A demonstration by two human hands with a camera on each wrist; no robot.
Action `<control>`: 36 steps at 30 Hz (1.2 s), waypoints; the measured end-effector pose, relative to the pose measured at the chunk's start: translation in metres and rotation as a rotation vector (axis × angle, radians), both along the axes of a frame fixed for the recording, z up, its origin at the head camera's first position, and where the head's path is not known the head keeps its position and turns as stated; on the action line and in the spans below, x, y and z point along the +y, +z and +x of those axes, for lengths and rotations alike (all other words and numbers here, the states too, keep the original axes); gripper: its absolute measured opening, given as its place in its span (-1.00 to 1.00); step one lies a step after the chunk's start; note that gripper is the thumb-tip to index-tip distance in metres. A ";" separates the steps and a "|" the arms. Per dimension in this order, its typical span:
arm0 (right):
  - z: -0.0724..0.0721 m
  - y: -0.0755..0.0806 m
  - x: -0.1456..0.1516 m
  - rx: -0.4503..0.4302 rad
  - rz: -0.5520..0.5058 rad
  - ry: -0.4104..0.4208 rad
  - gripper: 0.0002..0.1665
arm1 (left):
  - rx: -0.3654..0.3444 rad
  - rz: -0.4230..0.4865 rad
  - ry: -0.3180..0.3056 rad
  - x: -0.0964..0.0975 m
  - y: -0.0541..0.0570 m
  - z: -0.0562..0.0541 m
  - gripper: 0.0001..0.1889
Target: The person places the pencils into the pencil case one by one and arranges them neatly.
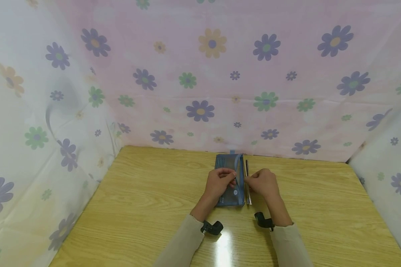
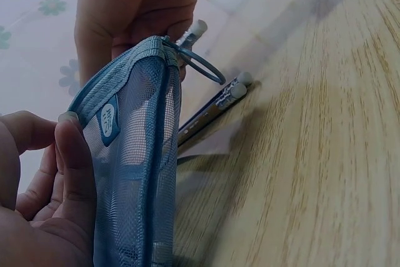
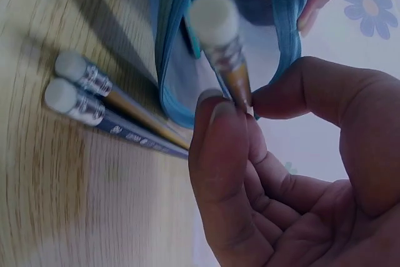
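Note:
A blue mesh zip pencil case (image 1: pixel 229 198) lies lengthwise near the back of the table, its zip side facing right. My left hand (image 1: pixel 218 182) pinches the case's upper edge between thumb and finger, and the opening gapes in the right wrist view. With thumb and fingertips my right hand (image 1: pixel 264 181) pinches a pencil (image 3: pixel 215 26) with a white eraser end, held at the mouth of the case. Two more eraser-tipped pencils (image 3: pixel 128 107) lie on the table right beside the case. Inside the opening a teal item (image 3: pixel 191 32) shows in part.
The wood-grain table (image 1: pixel 147 215) is backed by a flower-print cloth (image 1: pixel 173 74), which also hangs at both sides. A blue zip-pull ring (image 2: pixel 203 67) sticks out from the case's near end. Black wrist cameras (image 1: pixel 214 227) sit on both wrists.

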State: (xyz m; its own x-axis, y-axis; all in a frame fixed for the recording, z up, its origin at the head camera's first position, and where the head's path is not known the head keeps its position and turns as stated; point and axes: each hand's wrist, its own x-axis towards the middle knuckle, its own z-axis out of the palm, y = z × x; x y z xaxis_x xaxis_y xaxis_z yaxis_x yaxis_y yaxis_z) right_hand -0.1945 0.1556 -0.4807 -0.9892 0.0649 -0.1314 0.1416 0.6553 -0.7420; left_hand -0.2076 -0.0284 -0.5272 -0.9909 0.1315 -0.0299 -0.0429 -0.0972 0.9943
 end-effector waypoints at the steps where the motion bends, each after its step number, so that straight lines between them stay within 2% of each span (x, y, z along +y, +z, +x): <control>1: 0.000 0.000 0.000 -0.002 -0.007 0.005 -0.64 | -0.002 -0.001 -0.001 0.000 0.000 0.000 -0.82; 7: 0.000 0.000 -0.001 -0.007 -0.067 0.016 -0.65 | 0.001 0.012 -0.004 0.000 0.000 -0.001 -0.78; 27: -0.002 -0.004 -0.012 -0.024 -0.232 -0.066 -0.71 | -0.013 0.008 -0.004 -0.001 -0.002 -0.002 -0.82; 36: -0.002 -0.007 -0.015 -0.017 -0.279 -0.053 -0.72 | -0.007 0.011 -0.001 -0.001 -0.001 -0.002 -0.81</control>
